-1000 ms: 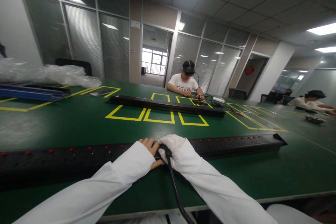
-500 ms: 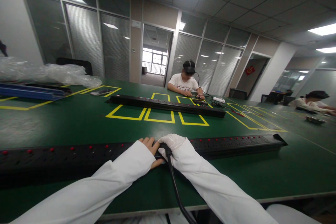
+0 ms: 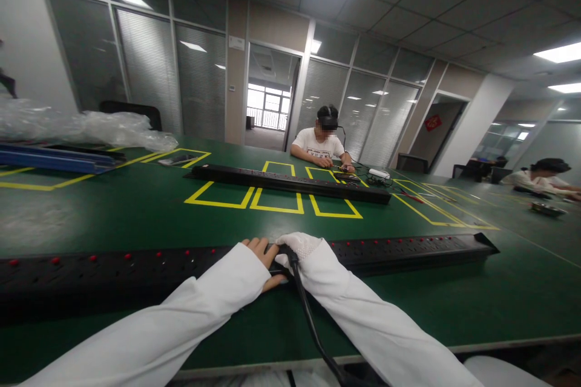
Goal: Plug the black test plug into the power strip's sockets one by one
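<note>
A long black power strip (image 3: 408, 246) with a row of red lights or buttons lies across the table in front of me. My left hand (image 3: 262, 257), bare, grips the strip near its middle, fingers over the top and thumb along the near side. Against it, my right hand (image 3: 299, 246), in a white dotted glove, is closed around the black plug (image 3: 292, 256) at the strip's top. From the plug a thick black cable (image 3: 310, 317) hangs toward me over the table edge. The plug's face and the socket under it are hidden by my hands.
Farther back lies a second black power strip (image 3: 290, 183) across yellow tape outlines on the green table (image 3: 149, 217). Clear plastic wrap (image 3: 91, 127) and blue rails (image 3: 54, 158) are at left. One person (image 3: 320, 139) sits opposite with a white power strip (image 3: 379, 173) nearby; others work at right.
Both hands keep their hold on the strip and plug. The view has shifted very slightly, and the cable's lower part lies a little farther right.
</note>
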{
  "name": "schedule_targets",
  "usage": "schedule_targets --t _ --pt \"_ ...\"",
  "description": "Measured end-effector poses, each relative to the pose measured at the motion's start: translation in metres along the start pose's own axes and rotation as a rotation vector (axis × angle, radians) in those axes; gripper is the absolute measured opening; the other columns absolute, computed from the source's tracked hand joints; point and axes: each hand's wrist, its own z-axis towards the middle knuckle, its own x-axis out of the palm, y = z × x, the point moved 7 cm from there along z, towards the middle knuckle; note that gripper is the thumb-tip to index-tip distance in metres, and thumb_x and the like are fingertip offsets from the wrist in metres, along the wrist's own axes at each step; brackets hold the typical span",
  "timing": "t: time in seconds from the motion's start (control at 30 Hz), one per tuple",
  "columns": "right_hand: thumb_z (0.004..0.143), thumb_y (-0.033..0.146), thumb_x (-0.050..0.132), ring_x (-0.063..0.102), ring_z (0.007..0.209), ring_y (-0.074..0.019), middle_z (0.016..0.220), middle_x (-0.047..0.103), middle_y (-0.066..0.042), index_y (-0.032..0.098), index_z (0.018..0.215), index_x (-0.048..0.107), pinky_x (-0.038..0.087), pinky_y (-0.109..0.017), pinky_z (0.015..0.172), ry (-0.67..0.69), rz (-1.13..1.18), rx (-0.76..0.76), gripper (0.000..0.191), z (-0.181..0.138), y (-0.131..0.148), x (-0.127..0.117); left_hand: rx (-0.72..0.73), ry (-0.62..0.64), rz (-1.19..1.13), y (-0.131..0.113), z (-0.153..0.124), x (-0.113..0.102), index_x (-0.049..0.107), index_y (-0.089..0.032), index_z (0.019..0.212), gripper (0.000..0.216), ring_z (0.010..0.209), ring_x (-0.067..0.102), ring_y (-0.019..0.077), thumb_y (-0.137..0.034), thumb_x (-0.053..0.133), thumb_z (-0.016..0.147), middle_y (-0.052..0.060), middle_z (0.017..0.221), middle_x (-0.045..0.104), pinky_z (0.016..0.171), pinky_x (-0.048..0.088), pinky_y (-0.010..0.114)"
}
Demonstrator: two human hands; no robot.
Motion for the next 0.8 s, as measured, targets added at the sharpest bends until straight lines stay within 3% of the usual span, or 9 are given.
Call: schedule_targets --t 0.23,0.6,0.8 --pt "0.085 0.035 0.053 0.059 0.091 -0.0212 0.102 0.064 -0.007 0.018 0.108 0.056 0.046 -0.034 0.081 0.029 -0.045 -0.014 0.029 0.002 0.0 0.005 0.004 -0.007 0.013 -0.001 -0.001 -0.001 0.058 -0.015 0.111 0.051 0.089 0.058 0.032 -0.052 0.058 0.076 0.013 0.098 0.062 0.076 0.044 0.042" --pt "0.085 0.037 0.047 0.058 0.091 -0.0188 0.101 0.062 -0.007 0.02 0.108 0.056 0.046 -0.031 0.081 -0.047 -0.015 -0.015 0.031 -0.001 0.004 -0.005 -0.003 0.014 0.0 0.0 0.001 -0.001 0.058 -0.014 0.112 0.054 0.088 0.058 0.0331 -0.054 0.059 0.075 0.014 0.098 0.062 0.074 0.045 0.044" --pt "0.086 0.037 0.047 0.058 0.092 -0.0184 0.103 0.062 -0.006 0.021 0.108 0.056 0.046 -0.031 0.081 -0.018 -0.017 0.001 0.03 -0.001 0.003 -0.005 0.01 -0.012 -0.008 0.0 0.0 -0.001 0.059 -0.014 0.11 0.052 0.088 0.058 0.0329 -0.053 0.059 0.075 0.014 0.098 0.062 0.075 0.045 0.043"
